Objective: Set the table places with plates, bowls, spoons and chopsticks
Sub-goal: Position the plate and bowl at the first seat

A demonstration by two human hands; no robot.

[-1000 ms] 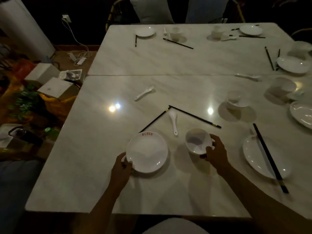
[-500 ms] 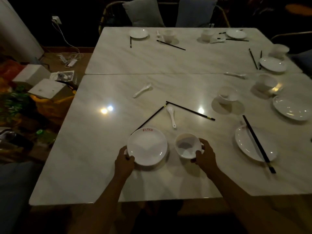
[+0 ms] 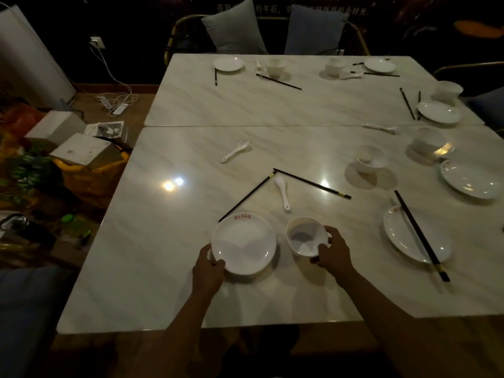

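Both bare forearms reach in from the bottom edge, angled toward each other over the pale marble-patterned desk (image 3: 169,268). The left hand (image 3: 207,271) sits at the near-left rim of the round white plate with small red lettering (image 3: 244,244), thumb curled over the edge, grip closed on that rim; the plate lies flat near the desk's front. The right hand (image 3: 334,253) wraps the near-right side of the small white ceramic bowl (image 3: 305,237), fingers clenched on its wall, thumb on the lip. The bowl stands upright just beside the plate, a narrow gap between them.

Beyond them, two black chopsticks with gold bands (image 3: 311,184) meet tip to tip in a wide V, one end reaching the plate's far-left edge. A white ceramic spoon (image 3: 282,189) lies inside that V, handle pointing toward the bowl. A second white spoon (image 3: 236,151) rests well apart, up and left.

To the right, a white oval plate (image 3: 401,236) carries a black pair of chopsticks (image 3: 420,233) laid diagonally across it, overhanging the near rim. Further right another white plate (image 3: 469,181) is partly cut by the frame edge.

The light is dim; the red lettering is too small to read. The left fingers under the plate are hidden, as are the right fingertips behind the bowl. Whether the bowl rests on the desk or hangs slightly lifted, I cannot tell. The far place settings blur into pale shapes.
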